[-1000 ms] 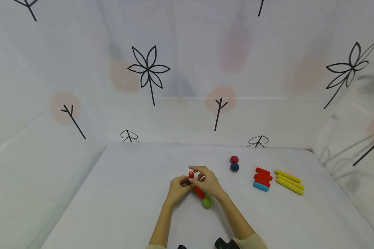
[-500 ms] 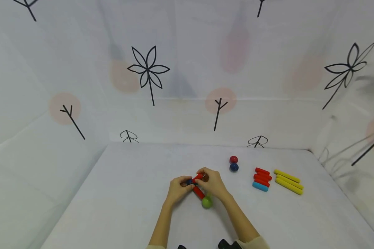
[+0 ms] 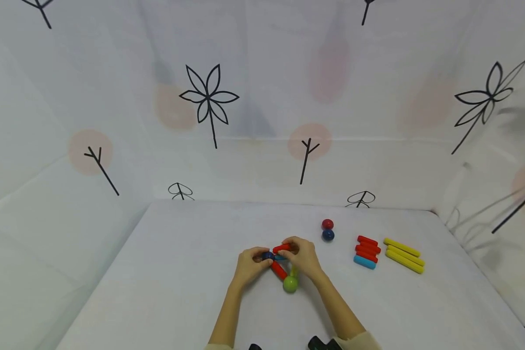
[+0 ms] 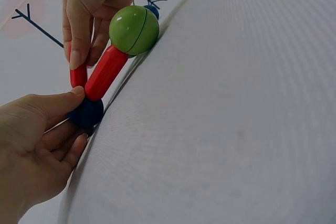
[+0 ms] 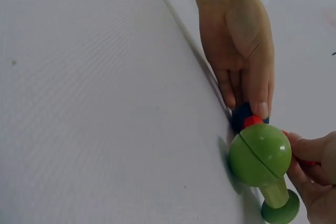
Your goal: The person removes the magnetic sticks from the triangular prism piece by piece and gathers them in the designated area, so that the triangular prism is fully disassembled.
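Note:
My left hand (image 3: 250, 266) pinches a dark blue ball (image 4: 87, 113) between thumb and fingers. A red rod (image 3: 278, 271) runs from that ball to a green ball (image 3: 290, 284) nearer me. My right hand (image 3: 303, 258) pinches a second red rod (image 3: 282, 248) between thumb and fingertips, its near end right at the blue ball. A light blue rod (image 3: 281, 257) shows just under the right fingers. From the green ball a yellow-green rod (image 5: 274, 192) leads to another green ball (image 5: 283, 208), which the right hand hides in the head view.
Behind my right hand, a dark red ball (image 3: 327, 224) and a dark blue ball (image 3: 328, 235) sit together. Farther right lie several short red rods (image 3: 367, 249), a light blue rod (image 3: 365, 262) and several yellow rods (image 3: 404, 255). A patterned cloth (image 3: 253, 165) rises behind the white table (image 3: 179, 291).
The red rod in my right hand has tipped from upright to nearly flat, pointing right. My right hand has shifted slightly right; the left stays on the blue ball.

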`<state>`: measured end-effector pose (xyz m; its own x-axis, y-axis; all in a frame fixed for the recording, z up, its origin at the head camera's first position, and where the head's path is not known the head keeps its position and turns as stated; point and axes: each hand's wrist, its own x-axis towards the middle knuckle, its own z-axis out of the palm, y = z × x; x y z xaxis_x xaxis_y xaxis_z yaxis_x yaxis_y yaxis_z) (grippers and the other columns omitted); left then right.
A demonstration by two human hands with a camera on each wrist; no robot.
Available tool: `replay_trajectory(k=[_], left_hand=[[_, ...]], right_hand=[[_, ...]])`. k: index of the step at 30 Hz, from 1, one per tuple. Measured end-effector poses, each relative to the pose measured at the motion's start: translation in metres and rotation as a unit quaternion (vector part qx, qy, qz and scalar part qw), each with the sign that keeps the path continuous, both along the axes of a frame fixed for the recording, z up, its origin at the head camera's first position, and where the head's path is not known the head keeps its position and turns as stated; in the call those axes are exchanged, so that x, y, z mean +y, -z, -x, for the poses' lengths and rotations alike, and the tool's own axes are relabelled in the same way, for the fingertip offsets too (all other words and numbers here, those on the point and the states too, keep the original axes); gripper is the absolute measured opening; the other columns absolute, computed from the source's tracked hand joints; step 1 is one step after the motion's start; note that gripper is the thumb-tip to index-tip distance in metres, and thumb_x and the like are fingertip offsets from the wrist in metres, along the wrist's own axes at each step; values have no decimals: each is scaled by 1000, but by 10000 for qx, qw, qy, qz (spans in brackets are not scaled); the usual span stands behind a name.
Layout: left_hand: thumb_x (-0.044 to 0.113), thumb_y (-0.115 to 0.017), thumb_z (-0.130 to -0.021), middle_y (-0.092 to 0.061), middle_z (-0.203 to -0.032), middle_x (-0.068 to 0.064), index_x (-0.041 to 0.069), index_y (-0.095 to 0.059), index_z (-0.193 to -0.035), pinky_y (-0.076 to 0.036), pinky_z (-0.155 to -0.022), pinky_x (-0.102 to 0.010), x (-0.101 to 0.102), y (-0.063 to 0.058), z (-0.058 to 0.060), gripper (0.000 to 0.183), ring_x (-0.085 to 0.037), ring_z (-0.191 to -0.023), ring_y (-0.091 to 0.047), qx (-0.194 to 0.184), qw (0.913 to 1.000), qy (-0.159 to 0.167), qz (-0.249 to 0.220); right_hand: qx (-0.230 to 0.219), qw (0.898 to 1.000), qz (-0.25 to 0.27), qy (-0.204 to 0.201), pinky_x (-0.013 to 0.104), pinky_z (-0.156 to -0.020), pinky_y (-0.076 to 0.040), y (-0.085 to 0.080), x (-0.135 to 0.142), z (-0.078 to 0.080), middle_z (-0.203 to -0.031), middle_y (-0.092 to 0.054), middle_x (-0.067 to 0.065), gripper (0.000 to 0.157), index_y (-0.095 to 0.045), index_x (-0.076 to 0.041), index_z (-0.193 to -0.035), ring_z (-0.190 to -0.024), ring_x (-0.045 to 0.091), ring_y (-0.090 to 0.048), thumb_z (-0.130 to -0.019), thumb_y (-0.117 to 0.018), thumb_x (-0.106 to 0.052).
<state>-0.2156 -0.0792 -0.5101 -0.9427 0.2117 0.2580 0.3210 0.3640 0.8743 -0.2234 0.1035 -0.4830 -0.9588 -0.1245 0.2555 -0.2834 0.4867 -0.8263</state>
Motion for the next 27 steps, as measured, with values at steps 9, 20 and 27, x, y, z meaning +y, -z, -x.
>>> replay_trajectory(k=[9,20,27], left_hand=[[10,-72,-81,-68,-103,-19,-5,-67,-107,-54,-76,-28,1,3,-1,31,-27,-88,-65,-121,9999,-4,62],[10,-72,-81,-68,-104,-19,-4,-67,-109,-53,-76,-30,1,2,0,32,-28,-90,-64,-131,9998,-89,155],[10,-72,-81,-68,-105,-17,-4,-67,-109,-52,-77,-28,1,2,-2,32,-26,-91,-64,-182,9996,-131,197]], right_hand=[[-498,9926,1102,96,22,-73,-53,2,14,-4,-91,-68,13,22,-67,3,-99,-80,19,-64,-79,-74,-4],[-944,9897,1028,306,24,-82,-52,-8,66,-25,-109,-62,18,29,-62,5,-110,-96,27,-64,-83,-70,-4],[-761,9926,481,816,14,-74,-49,-6,115,-45,-102,-65,17,31,-64,1,-111,-84,11,-61,-84,-71,-12]])
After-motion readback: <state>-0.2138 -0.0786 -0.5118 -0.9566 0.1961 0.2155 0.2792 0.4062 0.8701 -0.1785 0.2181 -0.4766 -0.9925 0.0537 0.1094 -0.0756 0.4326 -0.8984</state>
